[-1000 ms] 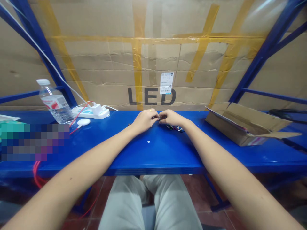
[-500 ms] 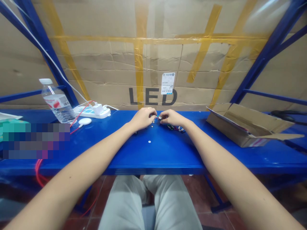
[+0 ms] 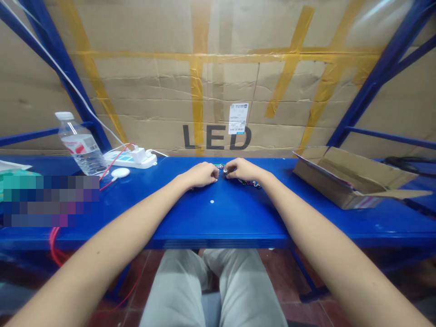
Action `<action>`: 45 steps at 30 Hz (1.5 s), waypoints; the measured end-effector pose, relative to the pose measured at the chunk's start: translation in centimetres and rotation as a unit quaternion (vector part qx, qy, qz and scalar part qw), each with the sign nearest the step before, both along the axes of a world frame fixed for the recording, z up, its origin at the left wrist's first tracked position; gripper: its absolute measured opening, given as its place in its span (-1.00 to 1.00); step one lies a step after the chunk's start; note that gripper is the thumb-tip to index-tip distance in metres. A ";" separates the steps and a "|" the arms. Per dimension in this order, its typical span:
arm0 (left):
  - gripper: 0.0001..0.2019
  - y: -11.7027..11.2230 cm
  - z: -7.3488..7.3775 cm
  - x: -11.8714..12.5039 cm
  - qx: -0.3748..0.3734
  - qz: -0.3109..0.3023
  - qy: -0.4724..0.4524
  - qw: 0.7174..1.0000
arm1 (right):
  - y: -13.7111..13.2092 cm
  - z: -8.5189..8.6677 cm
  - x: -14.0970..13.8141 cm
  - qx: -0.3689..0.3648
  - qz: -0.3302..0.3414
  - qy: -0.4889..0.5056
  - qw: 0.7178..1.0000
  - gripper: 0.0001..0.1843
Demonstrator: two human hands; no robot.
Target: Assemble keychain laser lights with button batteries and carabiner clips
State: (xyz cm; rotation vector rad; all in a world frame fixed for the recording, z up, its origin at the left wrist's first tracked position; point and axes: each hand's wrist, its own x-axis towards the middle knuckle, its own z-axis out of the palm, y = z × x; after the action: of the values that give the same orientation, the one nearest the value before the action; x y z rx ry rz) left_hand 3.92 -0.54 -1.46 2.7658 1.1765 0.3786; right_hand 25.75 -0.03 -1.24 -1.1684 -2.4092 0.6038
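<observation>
Both of my hands rest at the far middle of a blue metal shelf top [image 3: 218, 218]. My left hand [image 3: 200, 175] lies low on the surface, fingers curled down over something I cannot make out. My right hand [image 3: 243, 169] pinches a small metal part [image 3: 225, 170] with thin coloured wires [image 3: 250, 183] trailing under the wrist. The two hands are almost touching. A tiny white dot [image 3: 211, 201] lies on the shelf just in front of them.
A water bottle [image 3: 80, 145], a white power strip [image 3: 131, 158] with a red cable and a white puck [image 3: 120, 172] stand at the left. An open cardboard box [image 3: 344, 177] sits at the right. A taped cardboard wall marked LED [image 3: 218, 91] closes the back.
My left hand has dropped from a raised pinch beside the right hand down onto the shelf surface. The right hand has barely moved.
</observation>
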 end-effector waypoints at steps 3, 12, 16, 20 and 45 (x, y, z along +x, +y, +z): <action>-0.85 -0.4 0.4 0.2 -0.009 0.013 -0.064 0.998 | -0.1 0.0 -0.1 -0.002 0.004 0.003 1.000 -0.88; -0.85 -1.0 0.5 1.3 0.087 -0.025 -0.214 0.973 | -0.1 -0.2 -0.4 -0.013 -0.008 0.027 1.000 -0.90; -0.84 -0.9 0.5 1.2 0.108 -0.038 -0.197 0.974 | -0.1 -0.2 -0.3 -0.018 -0.006 0.042 0.999 -0.89; -0.84 -0.8 0.6 1.1 0.115 -0.043 -0.179 0.976 | -0.1 -0.2 -0.3 -0.020 -0.006 0.053 0.998 -0.88; -0.88 1.2 1.5 -0.5 -0.040 0.061 -0.395 0.916 | -1.3 -0.4 -3.6 0.051 -0.104 0.122 0.986 -0.74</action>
State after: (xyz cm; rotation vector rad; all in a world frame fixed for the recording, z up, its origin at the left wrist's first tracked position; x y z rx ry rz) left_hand 3.45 0.69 0.03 2.0853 1.0817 1.2708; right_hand 22.11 -1.30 -1.67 -1.2068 -2.0590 0.5170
